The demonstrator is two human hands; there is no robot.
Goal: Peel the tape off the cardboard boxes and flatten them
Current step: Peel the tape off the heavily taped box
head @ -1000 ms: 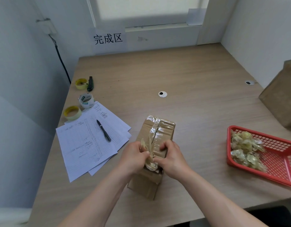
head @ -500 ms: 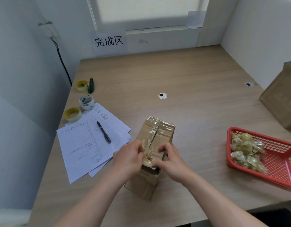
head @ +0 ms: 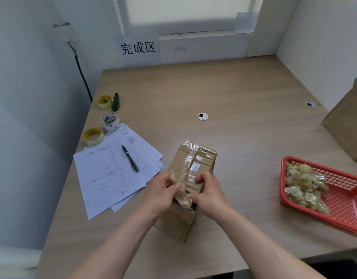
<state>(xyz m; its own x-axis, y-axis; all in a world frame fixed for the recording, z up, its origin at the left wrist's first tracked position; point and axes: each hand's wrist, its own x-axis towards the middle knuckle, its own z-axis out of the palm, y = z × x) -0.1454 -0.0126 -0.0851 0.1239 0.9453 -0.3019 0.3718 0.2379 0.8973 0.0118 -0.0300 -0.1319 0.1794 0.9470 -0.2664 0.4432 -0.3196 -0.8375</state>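
One head-worn wide-angle view looks forward and down from the bench's (head: 244, 93) near edge, close above it, facing the far wall.

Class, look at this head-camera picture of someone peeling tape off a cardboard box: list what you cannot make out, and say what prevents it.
1. Near end of the cardboard box, head view: both hands cover it.
2. The left hand grip on the tape strip: fingertips hidden by crumpled tape.
3. Second box: cut off by the right edge.
4. Red basket: its near corner runs out of frame.
5. Writing on the papers: too small to read.
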